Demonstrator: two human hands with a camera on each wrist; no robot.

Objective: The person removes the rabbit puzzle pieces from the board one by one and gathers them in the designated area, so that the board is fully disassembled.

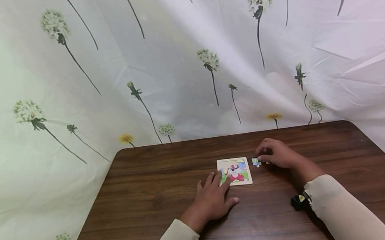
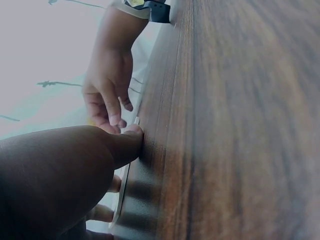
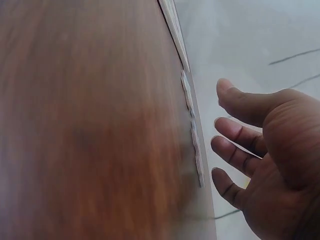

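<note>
Your left hand (image 1: 211, 201), just below the centre of the head view, lies palm down with its fingers spread, their tips resting over the left side of a square jigsaw tray (image 1: 249, 172) with a pale border; nothing is gripped there. The tray sits slightly right of centre in that view, flat on the dark wood-grain table (image 1: 145, 203), and shows a cartoon animal picture (image 1: 235, 169) in white and pink-red. Your right hand (image 1: 281, 155), right of centre in the head view, hovers by the loose jigsaw piece (image 1: 256, 162), a blue and green one lying just beside the tray's right edge. Its fingers and thumb are loosely bent and well parted; the right wrist view shows nothing held between them and a gap to two thin loose pieces (image 3: 198, 155) at mid-frame. Both your forearms, in beige sleeves (image 1: 346, 207) with black wrist straps (image 1: 300, 201), enter from the bottom of the head view. Across its upper half hangs a pale curtain (image 1: 174, 55) printed with dandelions, behind the table's far edge.
</note>
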